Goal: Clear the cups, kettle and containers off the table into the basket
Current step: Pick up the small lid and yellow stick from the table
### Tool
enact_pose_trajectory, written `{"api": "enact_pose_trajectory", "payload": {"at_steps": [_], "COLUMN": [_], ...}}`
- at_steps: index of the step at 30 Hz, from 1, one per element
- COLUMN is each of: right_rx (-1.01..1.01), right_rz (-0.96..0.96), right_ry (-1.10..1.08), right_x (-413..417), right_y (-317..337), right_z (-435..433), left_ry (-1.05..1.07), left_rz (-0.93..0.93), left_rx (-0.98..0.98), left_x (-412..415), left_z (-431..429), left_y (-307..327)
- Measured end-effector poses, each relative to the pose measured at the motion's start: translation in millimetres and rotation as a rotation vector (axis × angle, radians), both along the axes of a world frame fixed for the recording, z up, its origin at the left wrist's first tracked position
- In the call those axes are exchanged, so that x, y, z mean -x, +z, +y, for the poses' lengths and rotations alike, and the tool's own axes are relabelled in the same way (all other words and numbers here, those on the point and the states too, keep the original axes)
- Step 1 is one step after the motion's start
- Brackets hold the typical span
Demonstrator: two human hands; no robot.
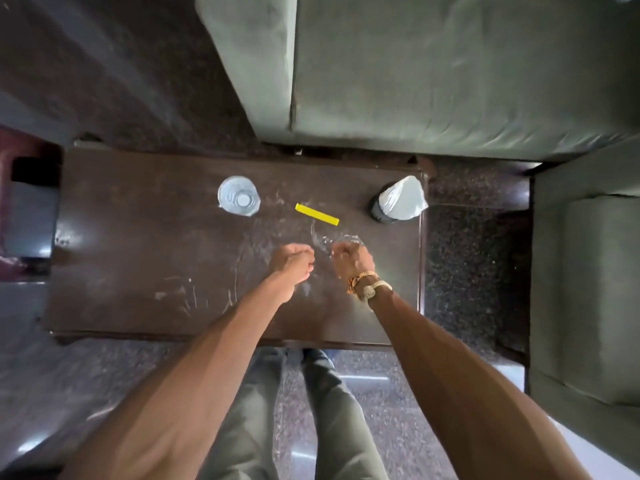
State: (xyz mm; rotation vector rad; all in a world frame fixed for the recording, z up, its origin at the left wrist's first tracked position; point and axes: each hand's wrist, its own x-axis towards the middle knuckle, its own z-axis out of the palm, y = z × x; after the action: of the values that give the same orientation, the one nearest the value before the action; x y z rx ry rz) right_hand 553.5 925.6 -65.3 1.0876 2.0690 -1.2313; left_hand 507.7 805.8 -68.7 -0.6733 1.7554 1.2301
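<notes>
On the dark brown table (138, 237), a clear glass cup (325, 239) stands near the middle, hard to make out. My right hand (351, 259) curls round its right side. My left hand (294, 259) has its fingers curled just left of the cup; whether it holds anything is hidden. A clear plastic container (239, 196) stands upright at the back left of the table. A dark kettle (398, 201) with a silvery top stands at the back right corner. No basket is in view.
A yellow stick (317, 214) lies on the table behind my hands. A green sofa (433, 74) sits beyond the table, and another green seat (588, 289) is to the right. A dark box (31, 209) is by the left edge. My legs are under the front edge.
</notes>
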Motion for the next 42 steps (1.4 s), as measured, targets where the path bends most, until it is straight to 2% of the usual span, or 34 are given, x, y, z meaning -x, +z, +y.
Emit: {"api": "enact_pose_trajectory", "payload": {"at_steps": [5,10,15,18,24,32,37,42], "right_rx": [-0.097,-0.105,-0.132,-0.132,-0.041,0.027,0.065,0.076], "right_rz": [-0.033,0.013,0.021,-0.011,-0.075,-0.068,-0.051,-0.007], "right_ry": [0.028,0.048,0.088,0.120,0.164,0.019,-0.115,-0.156], "right_x": [41,78,103,109,106,95,89,81], "right_y": [-27,-49,-80,-94,-101,-80,-46,19], "right_z": [6,16,18,15,6,-9,-9,-3], "left_ry": [0.069,0.184,0.202,0.259,0.323,0.308,0.250,0.170], "left_rz": [-0.027,-0.072,-0.128,-0.164,-0.095,-0.090,-0.069,-0.021], "left_rx": [-0.002,-0.030,-0.014,-0.046,-0.087,-0.076,-0.111,-0.119], "left_x": [30,54,71,73,69,63,63,58], "left_z": [16,21,14,20,35,28,26,25], "left_y": [-35,-62,-90,-97,-103,-86,-43,20]}}
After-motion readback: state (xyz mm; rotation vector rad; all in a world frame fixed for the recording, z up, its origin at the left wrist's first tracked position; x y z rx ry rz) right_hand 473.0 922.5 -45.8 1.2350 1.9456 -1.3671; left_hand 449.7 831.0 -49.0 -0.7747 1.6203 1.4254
